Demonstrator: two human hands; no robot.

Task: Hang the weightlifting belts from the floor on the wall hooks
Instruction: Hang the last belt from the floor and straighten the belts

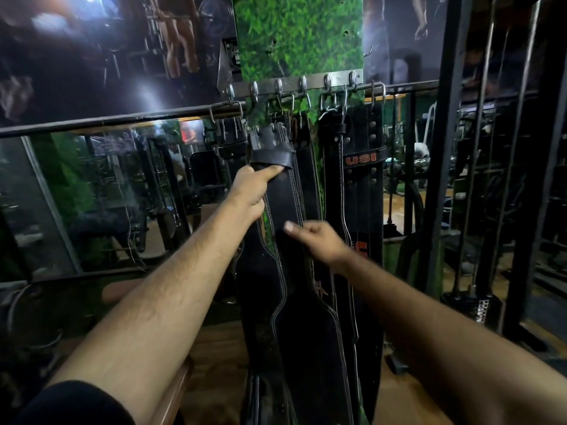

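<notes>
I've got black stitched belts (285, 204) hanging side by side off the hooks (302, 84), right one (363, 157) reads USI.

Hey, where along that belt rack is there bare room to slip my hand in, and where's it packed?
Bare wall shows above the hook rail on the green panel, and there's a gap right of the USI belt before the black post. From the left hand across to that belt, hanging belts crowd together.
</notes>
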